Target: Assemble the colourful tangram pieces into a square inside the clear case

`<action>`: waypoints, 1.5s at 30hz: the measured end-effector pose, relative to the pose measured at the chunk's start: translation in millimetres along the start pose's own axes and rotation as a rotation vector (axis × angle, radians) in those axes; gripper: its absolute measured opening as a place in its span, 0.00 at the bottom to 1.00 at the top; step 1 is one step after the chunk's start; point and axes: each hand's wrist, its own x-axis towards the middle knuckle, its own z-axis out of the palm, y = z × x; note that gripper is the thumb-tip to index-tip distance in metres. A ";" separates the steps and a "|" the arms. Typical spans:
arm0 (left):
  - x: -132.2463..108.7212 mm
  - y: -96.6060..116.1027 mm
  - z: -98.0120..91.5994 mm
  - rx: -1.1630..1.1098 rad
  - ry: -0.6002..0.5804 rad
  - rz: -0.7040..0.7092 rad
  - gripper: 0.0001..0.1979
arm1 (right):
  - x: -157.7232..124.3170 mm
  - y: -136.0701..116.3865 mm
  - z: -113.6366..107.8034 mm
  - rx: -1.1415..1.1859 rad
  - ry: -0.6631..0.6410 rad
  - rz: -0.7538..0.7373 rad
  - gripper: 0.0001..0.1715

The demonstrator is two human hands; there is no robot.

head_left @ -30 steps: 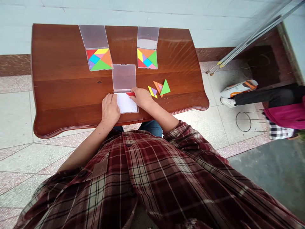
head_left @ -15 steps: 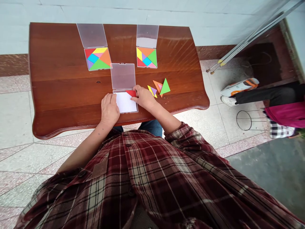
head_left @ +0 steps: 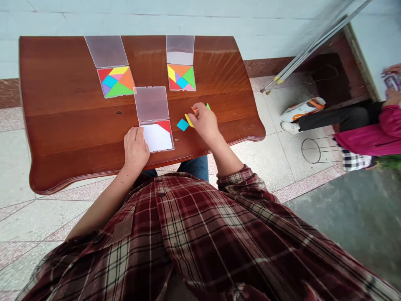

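Observation:
In front of me lies an opened tangram case [head_left: 156, 149] with a clear lid [head_left: 151, 104], a white inside and one red piece [head_left: 164, 125] in its far right corner. My left hand [head_left: 136, 147] holds the case's left edge, fingers together on the rim. Over the loose pieces to the right is my right hand [head_left: 205, 122], thumb and forefinger bent and apart. An orange piece [head_left: 194, 111] shows between them, and a yellow piece [head_left: 189, 120] is by the thumb. A blue square [head_left: 182, 124] lies left of it, and a green piece [head_left: 208, 107] peeks out behind the fingers. Other pieces are hidden.
Two opened cases with coloured tangram pieces, a left one [head_left: 116, 82] and a right one [head_left: 181, 77], stand at the back of the brown wooden table [head_left: 72, 138]. A seated person's leg [head_left: 326, 121], a bag [head_left: 303, 109] and crutches [head_left: 283, 69] are at the right.
My right hand has left the red piece in the case's corner and moved right to the loose pieces. The blue square has come into sight. The whole view has shifted slightly.

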 end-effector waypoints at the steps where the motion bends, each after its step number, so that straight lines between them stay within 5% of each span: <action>1: 0.1 0.3 -0.4 0.000 -0.008 -0.002 0.24 | 3.2 12.8 -6.0 -0.030 0.046 0.062 0.20; 5: 0.0 1.6 -1.8 -0.010 -0.027 -0.025 0.25 | 16.8 61.3 -12.1 -0.106 0.091 0.221 0.32; 10: -1.0 1.3 -2.3 -0.047 -0.016 -0.039 0.23 | 29.3 87.9 4.7 -0.015 0.058 0.205 0.36; 14: -1.7 -0.2 -1.4 -0.025 0.010 -0.019 0.23 | 34.2 87.8 8.0 0.094 0.034 0.241 0.32; 19: -1.6 -1.1 -0.1 -0.027 0.007 -0.022 0.22 | 28.9 83.5 -2.5 0.280 0.074 0.266 0.13; 25: -0.8 1.1 -5.3 -0.060 0.004 -0.033 0.21 | 9.7 50.9 -13.9 0.531 0.123 0.150 0.09; 34: 0.5 -1.4 -10.4 -0.073 0.023 -0.022 0.19 | -32.7 -54.7 39.3 0.764 -0.411 0.014 0.16; 45: 1.1 -0.7 -7.9 -0.087 0.044 -0.020 0.21 | -32.4 -68.1 66.1 0.774 -0.439 0.031 0.14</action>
